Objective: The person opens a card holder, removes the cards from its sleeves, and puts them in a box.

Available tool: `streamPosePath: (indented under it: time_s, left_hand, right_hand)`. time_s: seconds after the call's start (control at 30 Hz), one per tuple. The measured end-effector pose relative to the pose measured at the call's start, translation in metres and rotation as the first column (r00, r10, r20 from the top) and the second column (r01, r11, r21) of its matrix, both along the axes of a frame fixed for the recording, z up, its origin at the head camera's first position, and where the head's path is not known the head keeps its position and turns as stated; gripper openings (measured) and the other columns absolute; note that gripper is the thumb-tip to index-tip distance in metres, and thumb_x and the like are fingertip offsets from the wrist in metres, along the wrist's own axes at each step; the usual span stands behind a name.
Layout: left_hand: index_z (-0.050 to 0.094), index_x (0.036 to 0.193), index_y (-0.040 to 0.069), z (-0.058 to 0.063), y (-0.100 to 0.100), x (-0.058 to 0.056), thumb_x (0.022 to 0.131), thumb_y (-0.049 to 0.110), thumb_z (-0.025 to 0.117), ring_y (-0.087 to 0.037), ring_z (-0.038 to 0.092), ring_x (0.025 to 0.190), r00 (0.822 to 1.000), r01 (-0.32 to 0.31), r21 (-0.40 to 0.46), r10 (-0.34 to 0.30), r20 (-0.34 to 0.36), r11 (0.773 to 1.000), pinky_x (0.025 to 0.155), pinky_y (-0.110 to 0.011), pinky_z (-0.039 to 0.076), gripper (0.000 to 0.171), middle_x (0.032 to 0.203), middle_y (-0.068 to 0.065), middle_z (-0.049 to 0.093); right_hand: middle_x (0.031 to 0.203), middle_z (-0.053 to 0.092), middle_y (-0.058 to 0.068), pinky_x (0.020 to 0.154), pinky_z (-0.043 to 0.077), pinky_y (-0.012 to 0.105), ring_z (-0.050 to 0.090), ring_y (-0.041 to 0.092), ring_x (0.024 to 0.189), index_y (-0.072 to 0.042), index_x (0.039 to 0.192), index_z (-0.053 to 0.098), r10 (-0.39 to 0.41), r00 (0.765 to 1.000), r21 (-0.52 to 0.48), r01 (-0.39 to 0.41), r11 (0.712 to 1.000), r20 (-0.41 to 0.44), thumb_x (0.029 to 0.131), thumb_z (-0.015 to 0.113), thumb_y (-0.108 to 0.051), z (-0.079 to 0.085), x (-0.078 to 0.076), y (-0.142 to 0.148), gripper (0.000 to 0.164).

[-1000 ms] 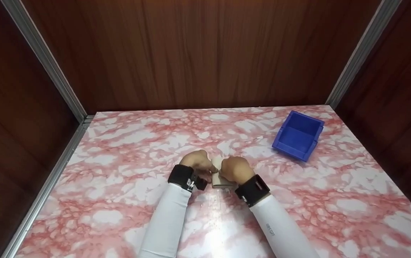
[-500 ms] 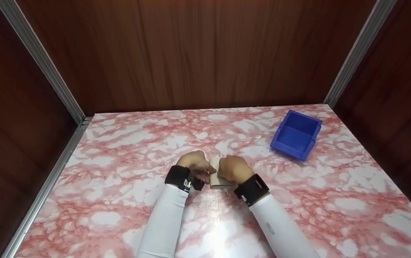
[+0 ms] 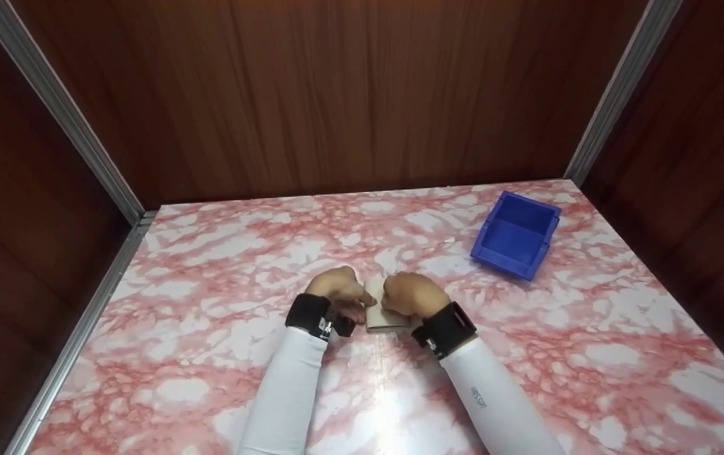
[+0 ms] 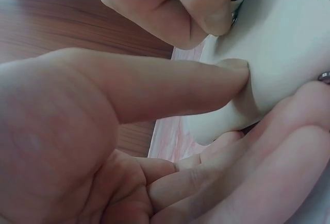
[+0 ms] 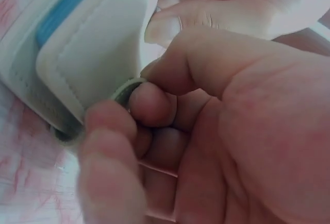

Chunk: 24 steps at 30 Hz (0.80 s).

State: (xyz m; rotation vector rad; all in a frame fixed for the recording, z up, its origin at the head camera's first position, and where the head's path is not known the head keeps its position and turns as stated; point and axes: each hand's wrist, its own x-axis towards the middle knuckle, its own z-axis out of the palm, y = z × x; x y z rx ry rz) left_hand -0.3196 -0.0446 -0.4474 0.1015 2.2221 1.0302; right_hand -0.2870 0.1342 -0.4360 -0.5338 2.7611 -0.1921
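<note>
1. Head view: The cream wallet (image 3: 386,320) sits between the person's 2 hands on or just above the marbled table (image 3: 210,284); I cannot tell which. The left hand (image 3: 340,291) is at its left side and the right hand (image 3: 414,294) at its right, probably so that 1 can steady it against the other. The blue bin (image 3: 504,260) stands well apart, far right of the wallet and out of the arms' way.

2. Left wrist view: The left hand grips the wallet, its thumb pressed on the pale face and its fingers along the other side, likely to keep it from slipping. A dark stud (image 4: 324,77) shows near those fingers.

3. Right wrist view: The right hand pinches the wallet's edge between thumb and forefinger, a hold that seems meant for fine control. A blue strip (image 5: 67,10) shows between the stitched layers.
</note>
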Motion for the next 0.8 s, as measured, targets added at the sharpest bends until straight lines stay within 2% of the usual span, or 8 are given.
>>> streamPosePath:
  time_s: [0.17, 0.33, 0.5, 0.6, 0.7, 0.8]
  left_hand:
    - [0.070, 0.087, 0.003, 0.000, -0.001, 0.002, 0.095, 0.017, 0.079, -0.011, 0.072, 0.054, 1.000, -0.017, 0.011, 0.017, 0.014, 1.000, 0.051, -0.019, 0.057, 0.019, 0.064, -0.004, 0.074]
    - [0.067, 0.087, 0.003, 0.000, 0.001, 0.002, 0.095, 0.014, 0.079, -0.011, 0.072, 0.054, 0.998, -0.041, 0.038, 0.040, 0.041, 0.998, 0.051, -0.019, 0.057, 0.018, 0.064, -0.005, 0.074]
    - [0.067, 0.087, 0.003, -0.002, 0.002, 0.001, 0.096, 0.014, 0.079, -0.012, 0.072, 0.056, 0.998, -0.040, 0.055, 0.037, 0.055, 0.998, 0.053, -0.019, 0.059, 0.018, 0.064, -0.005, 0.073]
    - [0.066, 0.086, 0.002, -0.002, 0.003, 0.001, 0.097, 0.013, 0.078, -0.012, 0.072, 0.055, 0.998, -0.044, 0.059, 0.041, 0.056, 0.997, 0.052, -0.019, 0.058, 0.019, 0.063, -0.006, 0.072]
    - [0.065, 0.085, 0.002, -0.001, 0.002, 0.002, 0.097, 0.013, 0.077, -0.012, 0.071, 0.054, 0.997, -0.057, 0.068, 0.053, 0.063, 0.996, 0.050, -0.019, 0.057, 0.020, 0.062, -0.006, 0.072]
    - [0.065, 0.085, 0.003, -0.002, 0.001, 0.002, 0.098, 0.013, 0.077, -0.012, 0.070, 0.053, 0.996, -0.062, 0.071, 0.057, 0.069, 0.996, 0.049, -0.019, 0.057, 0.020, 0.062, -0.006, 0.071]
  right_hand:
    - [0.082, 0.064, 0.010, 0.062, 0.045, 0.032, 0.057, 0.022, 0.069, -0.008, 0.082, 0.062, 0.008, 0.999, -0.029, -0.007, 1.000, 0.043, 0.103, 0.059, -0.017, 0.004, -0.002, 0.007, 0.023]
    - [0.075, 0.066, 0.006, 0.055, 0.044, 0.026, 0.058, 0.015, 0.060, -0.006, 0.084, 0.066, -0.008, 0.995, -0.069, 0.015, 0.998, 0.102, 0.100, 0.057, -0.017, 0.009, -0.005, 0.016, 0.021]
    - [0.080, 0.074, 0.011, 0.053, 0.052, 0.025, 0.062, 0.015, 0.059, -0.001, 0.094, 0.072, -0.066, 0.982, -0.124, 0.089, 0.988, 0.178, 0.102, 0.056, -0.018, 0.018, -0.006, 0.032, 0.025]
    - [0.085, 0.073, 0.012, 0.054, 0.057, 0.027, 0.065, 0.018, 0.062, 0.001, 0.097, 0.073, -0.116, 0.973, -0.146, 0.147, 0.978, 0.200, 0.101, 0.056, -0.019, 0.022, -0.007, 0.044, 0.027]
    - [0.078, 0.068, 0.008, 0.051, 0.056, 0.026, 0.062, 0.018, 0.060, 0.001, 0.090, 0.072, -0.161, 0.962, -0.157, 0.198, 0.967, 0.221, 0.097, 0.057, -0.018, 0.025, -0.008, 0.055, 0.026]
    - [0.067, 0.061, 0.004, 0.048, 0.050, 0.024, 0.056, 0.015, 0.054, -0.002, 0.078, 0.068, -0.195, 0.952, -0.146, 0.233, 0.961, 0.236, 0.093, 0.059, -0.017, 0.025, -0.008, 0.062, 0.023]
